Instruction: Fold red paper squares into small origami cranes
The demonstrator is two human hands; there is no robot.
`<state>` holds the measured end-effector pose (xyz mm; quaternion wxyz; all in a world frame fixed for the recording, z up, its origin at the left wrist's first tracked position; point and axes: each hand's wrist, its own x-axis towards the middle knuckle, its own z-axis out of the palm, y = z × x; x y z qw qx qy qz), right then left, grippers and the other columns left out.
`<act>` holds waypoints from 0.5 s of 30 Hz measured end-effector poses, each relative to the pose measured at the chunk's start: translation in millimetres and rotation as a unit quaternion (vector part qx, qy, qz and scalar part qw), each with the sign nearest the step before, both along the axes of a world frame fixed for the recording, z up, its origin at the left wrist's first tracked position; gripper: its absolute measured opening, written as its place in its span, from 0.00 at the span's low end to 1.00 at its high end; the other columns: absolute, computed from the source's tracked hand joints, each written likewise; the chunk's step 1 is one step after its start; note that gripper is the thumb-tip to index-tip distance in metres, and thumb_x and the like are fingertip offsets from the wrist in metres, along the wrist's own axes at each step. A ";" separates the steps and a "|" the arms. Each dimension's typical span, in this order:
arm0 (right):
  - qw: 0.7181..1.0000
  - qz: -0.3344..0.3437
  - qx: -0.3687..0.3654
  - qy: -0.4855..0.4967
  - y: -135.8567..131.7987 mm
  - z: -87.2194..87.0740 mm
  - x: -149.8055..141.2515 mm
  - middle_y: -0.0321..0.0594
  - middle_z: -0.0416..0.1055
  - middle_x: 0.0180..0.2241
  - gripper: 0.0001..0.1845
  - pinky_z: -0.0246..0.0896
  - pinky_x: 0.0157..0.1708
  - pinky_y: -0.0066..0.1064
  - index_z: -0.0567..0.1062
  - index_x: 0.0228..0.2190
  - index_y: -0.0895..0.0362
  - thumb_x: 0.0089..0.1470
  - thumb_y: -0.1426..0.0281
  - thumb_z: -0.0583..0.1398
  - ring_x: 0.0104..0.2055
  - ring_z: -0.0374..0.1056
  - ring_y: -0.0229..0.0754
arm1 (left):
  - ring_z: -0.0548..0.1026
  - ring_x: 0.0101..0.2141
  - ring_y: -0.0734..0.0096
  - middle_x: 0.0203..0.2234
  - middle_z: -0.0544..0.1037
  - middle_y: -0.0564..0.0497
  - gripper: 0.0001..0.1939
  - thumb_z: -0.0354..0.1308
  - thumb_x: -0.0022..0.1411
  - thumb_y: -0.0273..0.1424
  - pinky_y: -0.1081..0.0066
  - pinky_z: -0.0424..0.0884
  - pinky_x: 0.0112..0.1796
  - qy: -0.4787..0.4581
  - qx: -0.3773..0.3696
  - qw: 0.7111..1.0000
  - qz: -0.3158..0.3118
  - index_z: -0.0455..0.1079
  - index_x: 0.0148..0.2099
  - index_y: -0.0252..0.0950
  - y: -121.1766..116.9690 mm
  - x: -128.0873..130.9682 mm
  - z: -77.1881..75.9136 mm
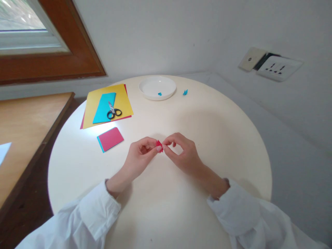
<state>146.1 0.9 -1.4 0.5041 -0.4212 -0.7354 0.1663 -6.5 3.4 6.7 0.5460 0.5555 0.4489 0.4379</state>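
A small folded piece of red paper (pixel 159 145) is held over the middle of the round table, its exact shape partly covered by fingers. My left hand (pixel 141 154) pinches it from the left between thumb and fingertips. From the other side, my right hand (pixel 184 152) has thumb and forefinger closed on its right edge. To the left of my hands lies a small stack of cut paper (pixel 111 139), red on top with blue showing beneath.
Scissors (pixel 113 112) with black handles rest on a blue paper strip (pixel 102 107) and yellow sheets (pixel 124 100). At the back stand a white plate (pixel 146 90) with a small blue paper piece (pixel 159 94) and, beside it, a folded blue paper figure (pixel 185 92).
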 end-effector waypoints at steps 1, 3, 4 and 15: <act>1.000 -0.003 -0.011 0.007 0.0 0.0 -0.8 0.34 0.70 0.23 0.06 0.59 0.25 0.28 0.68 0.23 0.55 0.47 0.77 0.58 0.26 0.65 0.36 | 0.71 0.23 0.74 0.20 0.74 0.52 0.11 0.65 0.47 0.36 0.74 0.66 0.25 0.004 0.007 1.000 0.005 0.70 0.29 0.33 -0.5 0.1 -0.3; 0.999 -0.004 -0.031 0.018 0.0 0.3 -1.7 0.34 0.71 0.23 0.06 0.59 0.25 0.27 0.69 0.23 0.55 0.46 0.77 0.58 0.25 0.64 0.35 | 0.71 0.24 0.74 0.20 0.73 0.53 0.11 0.64 0.48 0.36 0.73 0.66 0.26 0.006 0.019 1.000 0.008 0.70 0.29 0.33 -1.4 0.0 -1.3; 0.999 -0.001 -0.039 0.023 -0.1 0.5 -1.9 0.33 0.71 0.23 0.06 0.59 0.25 0.27 0.69 0.23 0.55 0.46 0.77 0.58 0.25 0.65 0.35 | 0.71 0.24 0.73 0.20 0.73 0.53 0.11 0.64 0.48 0.36 0.73 0.66 0.26 0.008 0.024 1.000 0.009 0.70 0.29 0.33 -1.8 -0.1 -1.8; 0.993 0.028 -0.096 0.062 -1.6 3.0 -2.1 0.35 0.73 0.25 0.05 0.61 0.27 0.27 0.72 0.24 0.56 0.49 0.76 0.58 0.26 0.66 0.35 | 0.70 0.24 0.75 0.20 0.72 0.53 0.08 0.62 0.51 0.34 0.74 0.65 0.25 0.010 0.030 0.999 0.023 0.70 0.30 0.34 -2.8 -0.9 -3.6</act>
